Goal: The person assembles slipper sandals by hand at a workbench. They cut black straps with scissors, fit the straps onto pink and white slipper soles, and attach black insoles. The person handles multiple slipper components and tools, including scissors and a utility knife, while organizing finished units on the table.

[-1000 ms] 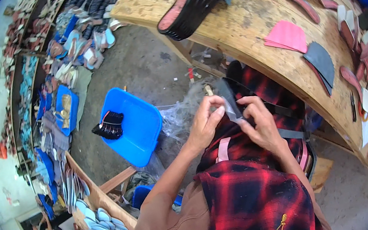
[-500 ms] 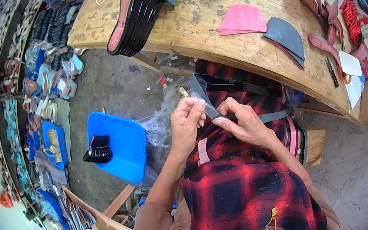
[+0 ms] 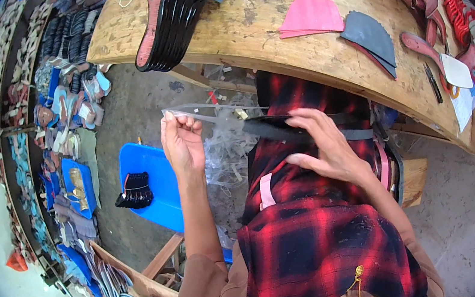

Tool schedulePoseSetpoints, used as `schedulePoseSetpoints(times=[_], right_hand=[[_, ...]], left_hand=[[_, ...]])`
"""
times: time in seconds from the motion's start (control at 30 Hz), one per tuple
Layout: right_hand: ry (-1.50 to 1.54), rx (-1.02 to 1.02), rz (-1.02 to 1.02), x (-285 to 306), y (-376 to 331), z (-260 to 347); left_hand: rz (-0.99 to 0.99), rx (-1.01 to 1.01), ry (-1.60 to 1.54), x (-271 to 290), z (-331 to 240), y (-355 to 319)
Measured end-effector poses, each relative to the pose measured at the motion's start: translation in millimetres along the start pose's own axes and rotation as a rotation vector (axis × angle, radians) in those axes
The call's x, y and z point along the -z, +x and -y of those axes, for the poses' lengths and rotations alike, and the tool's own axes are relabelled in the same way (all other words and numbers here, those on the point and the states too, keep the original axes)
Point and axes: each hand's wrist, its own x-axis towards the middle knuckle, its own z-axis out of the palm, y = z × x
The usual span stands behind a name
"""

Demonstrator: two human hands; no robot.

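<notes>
Clear plastic film (image 3: 204, 106) extends from a worker's left hand (image 3: 185, 146) — a dark strip (image 3: 274, 129) sits by the right hand (image 3: 332, 150).

Above the red-and-black plaid cloth (image 3: 324, 245) on the lap, the left thumb and fingertips pinch the film's end; the right thumb and fingers stand wide apart, and whether they touch the strip cannot be told. The film's long axis runs left to right, dipping slightly rightward, its pinched end pointing left. It looks feather-light, limp and slippery, best gripped by a corner; the strip, also lying crosswise, seems thin and flexible, best held by its edges. Beyond — a blue plastic bin (image 3: 159, 214) and a wooden table (image 3: 250, 22).
</notes>
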Motion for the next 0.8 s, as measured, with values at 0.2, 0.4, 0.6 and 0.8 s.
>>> schedulePoseSetpoints(times=[0.2, 0.4, 0.6, 0.8], right_hand=[[-0.273, 0.144, -0.044, -57.0, 49.8, -8.3], [-0.470, 0.119, -0.127, -80.2, 49.6, -25.6], [0.143, 0.063, -0.314, 14.4, 12.3, 32.8], [0.515, -0.264, -1.320, 166.9, -91.0, 32.9]], left_hand=[[-0.036, 0.034, -0.050, 3.8, -4.8, -3.3], [-0.043, 0.037, -0.082, 10.9, -3.0, -6.1], [-0.068, -0.110, 0.534, 18.1, 60.2, 12.5], [0.029, 0.203, 0.484, -65.4, 133.7, 19.5]])
